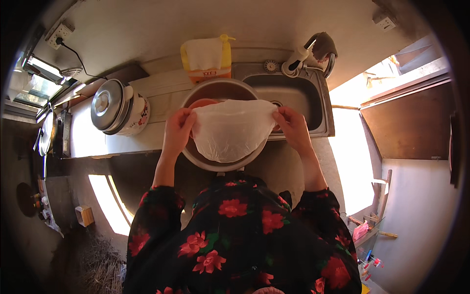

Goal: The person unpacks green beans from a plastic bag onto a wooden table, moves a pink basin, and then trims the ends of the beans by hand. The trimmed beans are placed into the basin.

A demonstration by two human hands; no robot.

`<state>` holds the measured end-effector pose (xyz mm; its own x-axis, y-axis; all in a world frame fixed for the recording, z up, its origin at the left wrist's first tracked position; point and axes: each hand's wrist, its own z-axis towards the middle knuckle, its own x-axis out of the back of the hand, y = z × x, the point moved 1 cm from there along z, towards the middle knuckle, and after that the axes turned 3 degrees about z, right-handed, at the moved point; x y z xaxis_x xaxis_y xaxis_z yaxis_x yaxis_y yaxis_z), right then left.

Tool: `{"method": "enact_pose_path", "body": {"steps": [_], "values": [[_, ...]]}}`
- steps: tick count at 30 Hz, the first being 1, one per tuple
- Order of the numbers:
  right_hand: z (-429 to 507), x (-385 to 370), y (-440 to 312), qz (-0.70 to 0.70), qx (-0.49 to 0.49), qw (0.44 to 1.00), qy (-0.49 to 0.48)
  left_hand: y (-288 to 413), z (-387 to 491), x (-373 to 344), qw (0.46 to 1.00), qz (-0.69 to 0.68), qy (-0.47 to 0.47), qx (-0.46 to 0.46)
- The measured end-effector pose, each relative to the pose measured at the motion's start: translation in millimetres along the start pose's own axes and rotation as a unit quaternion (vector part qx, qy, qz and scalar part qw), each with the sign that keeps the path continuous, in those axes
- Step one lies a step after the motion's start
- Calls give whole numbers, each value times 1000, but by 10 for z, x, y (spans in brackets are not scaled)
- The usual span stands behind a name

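A translucent white plastic film (231, 128), thin and crinkled along its lower part, is stretched between my two hands. My left hand (180, 126) pinches its left edge between thumb and fingers. At the film's right edge, my right hand (290, 123) grips it in the same way. Beneath the film stands a large round metal basin (191, 156), partly hidden by it. Something orange-red, perhaps a bowl (204, 103), shows inside the basin at the upper left; most of it is covered.
To the right is a stainless steel sink (304, 88) with a faucet (328, 66) hung with a dark cloth. A yellow jug (227, 55) stands behind the basin. Farther left on the counter (161, 84) sits a lidded pot (110, 106), with a power cord behind it.
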<state>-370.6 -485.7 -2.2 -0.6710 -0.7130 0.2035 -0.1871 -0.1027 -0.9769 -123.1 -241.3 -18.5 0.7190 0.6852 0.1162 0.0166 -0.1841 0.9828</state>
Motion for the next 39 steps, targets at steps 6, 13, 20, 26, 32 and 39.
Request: {"method": "enact_pose_path", "body": {"steps": [6, 13, 20, 26, 32, 39], "values": [[-294, 38, -242, 100, -6, 995, 19, 184, -55, 8, 995, -96, -23, -24], [-772, 148, -213, 145, 35, 988, 36, 166, -471, 461, 943, -158, -255, -147], [-1310, -167, 329, 16, 66, 997, -35, -846, -519, 47, 895, -322, -101, 292], [-1567, -407, 782, -195, 105, 975, 2, -939, -136, -187, 899, -328, -235, 169], [-1936, -328, 559, -133, -31, 979, 153, -399, -275, -147, 917, -166, -359, 50], [-1913, -359, 5, 17, 32, 965, 261, 350, -861, -866, 779, 64, -536, -320]]}}
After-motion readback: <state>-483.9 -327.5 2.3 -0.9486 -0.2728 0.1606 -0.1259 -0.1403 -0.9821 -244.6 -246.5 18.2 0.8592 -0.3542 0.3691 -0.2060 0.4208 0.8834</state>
